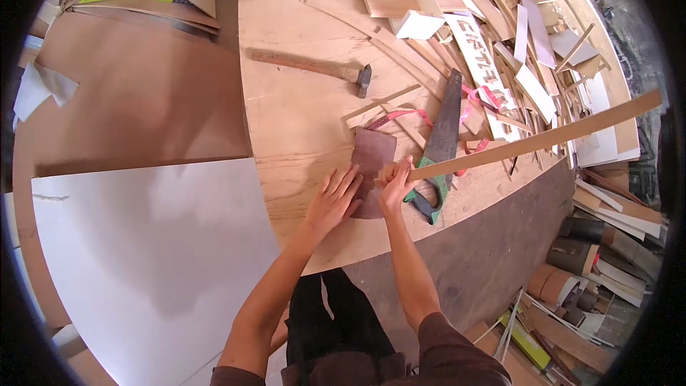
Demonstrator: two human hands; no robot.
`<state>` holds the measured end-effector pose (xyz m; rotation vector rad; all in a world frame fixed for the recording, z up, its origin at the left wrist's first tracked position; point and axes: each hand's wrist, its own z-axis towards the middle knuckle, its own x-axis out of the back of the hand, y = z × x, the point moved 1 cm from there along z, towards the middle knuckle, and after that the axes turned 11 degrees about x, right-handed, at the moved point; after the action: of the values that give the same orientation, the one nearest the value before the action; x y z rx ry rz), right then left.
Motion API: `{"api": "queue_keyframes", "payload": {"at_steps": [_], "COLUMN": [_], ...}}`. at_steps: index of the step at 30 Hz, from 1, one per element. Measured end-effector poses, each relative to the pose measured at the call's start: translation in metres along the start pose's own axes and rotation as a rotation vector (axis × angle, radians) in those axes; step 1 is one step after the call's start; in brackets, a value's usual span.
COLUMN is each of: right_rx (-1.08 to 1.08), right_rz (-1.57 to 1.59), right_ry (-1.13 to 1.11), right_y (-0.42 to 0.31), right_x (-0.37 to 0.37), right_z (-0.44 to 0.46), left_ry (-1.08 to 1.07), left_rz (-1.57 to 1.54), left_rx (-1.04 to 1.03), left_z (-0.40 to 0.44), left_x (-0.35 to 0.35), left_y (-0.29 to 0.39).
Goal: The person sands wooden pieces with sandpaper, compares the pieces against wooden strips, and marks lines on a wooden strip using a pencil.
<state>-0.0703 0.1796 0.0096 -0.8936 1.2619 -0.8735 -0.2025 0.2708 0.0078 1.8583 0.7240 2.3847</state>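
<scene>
My left hand (337,196) lies with its fingers spread over the left side of a reddish-brown sheet that looks like sandpaper (375,149). A long, thin wooden strip (543,144) is in the closed grip of my right hand (394,182), close to the strip's near end, above the sheet's right edge. From there the strip reaches far out to the right, passing over a handsaw (447,118) with a green and black handle. Whether the strip's gripped end touches the sheet is hidden by my fingers.
A hammer (307,64) lies further back on the plywood tabletop (286,129). Wood offcuts (493,7) and pink-red ribbon (489,96) are heaped at the back right. A white panel (150,243) stands to the left; more scraps (564,282) lie on the floor at right.
</scene>
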Motion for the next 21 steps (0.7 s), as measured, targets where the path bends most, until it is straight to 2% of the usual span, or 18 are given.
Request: {"api": "queue_keyframes", "payload": {"at_steps": [4, 7, 10, 12, 15, 18, 21], "right_rx": [0.103, 0.214, 0.250, 0.228, 0.232, 0.233, 0.195], "right_rz": [-0.062, -0.260, -0.197, -0.136, -0.244, -0.296, -0.125], "right_ry": [0.003, 0.142, 0.154, 0.150, 0.188, 0.057, 0.150], "right_y": [-0.003, -0.004, -0.022, -0.023, -0.013, -0.007, -0.013], "right_x": [0.013, 0.031, 0.041, 0.044, 0.041, 0.043, 0.051], "right_z": [0.000, -0.020, -0.036, -0.028, -0.006, -0.005, -0.028], "left_ry": [-0.010, -0.047, -0.034, -0.030, -0.015, -0.036, 0.018], "left_rz": [0.089, 0.121, 0.112, 0.125, 0.053, -0.002, 0.142], "left_rx": [-0.051, 0.063, 0.101, 0.135, 0.182, 0.218, 0.165], "left_z": [0.003, -0.001, 0.004, 0.009, 0.014, 0.013, 0.015], "left_x": [-0.016, -0.015, -0.015, -0.018, -0.027, -0.035, -0.032], "left_y": [0.013, 0.022, 0.031, 0.037, 0.046, 0.048, 0.048]}}
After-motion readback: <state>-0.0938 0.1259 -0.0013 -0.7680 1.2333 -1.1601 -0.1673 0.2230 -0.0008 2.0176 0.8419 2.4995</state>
